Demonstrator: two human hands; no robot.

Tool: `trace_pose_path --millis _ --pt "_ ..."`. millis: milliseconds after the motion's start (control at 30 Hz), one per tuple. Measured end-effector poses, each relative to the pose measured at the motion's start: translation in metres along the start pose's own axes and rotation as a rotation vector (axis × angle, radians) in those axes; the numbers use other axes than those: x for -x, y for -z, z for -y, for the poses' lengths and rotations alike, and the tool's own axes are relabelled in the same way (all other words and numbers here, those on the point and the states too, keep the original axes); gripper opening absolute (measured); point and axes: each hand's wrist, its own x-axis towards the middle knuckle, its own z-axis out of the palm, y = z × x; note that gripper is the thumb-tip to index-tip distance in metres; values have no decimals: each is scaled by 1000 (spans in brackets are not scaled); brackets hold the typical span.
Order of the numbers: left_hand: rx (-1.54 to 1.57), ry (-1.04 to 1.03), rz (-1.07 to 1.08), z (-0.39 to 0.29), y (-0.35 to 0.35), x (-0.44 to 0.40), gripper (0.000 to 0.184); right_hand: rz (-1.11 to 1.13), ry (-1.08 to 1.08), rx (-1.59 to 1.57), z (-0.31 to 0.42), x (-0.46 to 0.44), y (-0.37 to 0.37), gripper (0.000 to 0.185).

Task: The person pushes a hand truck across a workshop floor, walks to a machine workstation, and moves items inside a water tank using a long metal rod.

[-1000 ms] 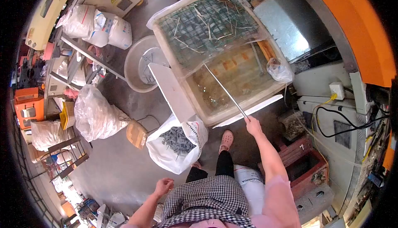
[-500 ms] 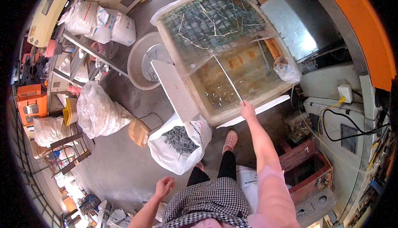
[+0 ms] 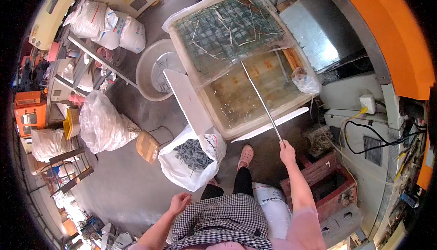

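We list: open white woven sack (image 3: 172, 176) of grey pieces (image 3: 195, 154) and white panel (image 3: 189, 102) beside the water-filled tub (image 3: 248, 126); grey floor (image 3: 123, 181); green mesh (image 3: 227, 25), gridded. Right grip (image 3: 287, 152) closed round slim metal rod (image 3: 258, 94), reaching over the tub; left grip (image 3: 180, 202) curled, closure we cannot tell.

Left of the grip of the right hand (image 3: 287, 153), the floor (image 3: 123, 172) is carrying a white sack (image 3: 175, 174) and, farther, a round basin (image 3: 145, 70).
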Motion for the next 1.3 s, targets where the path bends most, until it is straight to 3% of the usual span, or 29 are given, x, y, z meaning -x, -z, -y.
trace_pose_path --millis 233,367,433,533,600,667,733,900,967,1100,1300 --pt "86 14 -9 0 0 6 20 24 182 -42 23 -85 -41 31" --pt "119 66 7 14 0 4 18 25 130 -78 40 -119 -58 33" --pt "127 60 -7 10 -2 3 19 117 149 -368 47 -128 -68 37" --pt "79 24 -34 -6 -2 1 19 34 181 -339 51 -134 -82 33" --pt "23 -6 -46 -12 1 2 20 -30 228 -338 44 -122 -80 33" --pt "165 28 -56 -12 3 -1 20 -8 204 -175 36 -100 -58 32" --pt "173 22 -54 -2 7 1 20 83 111 -74 33 -65 -25 33" --pt "118 8 -24 -2 16 15 20 32 33 -70 13 25 34 33" --pt "46 -8 -29 7 16 14 20 106 -99 59 13 47 56 34" --pt "39 2 1 -1 18 16 18 145 -106 187 8 54 66 33" --pt "100 24 -24 6 14 19 18 171 70 237 26 11 36 31"
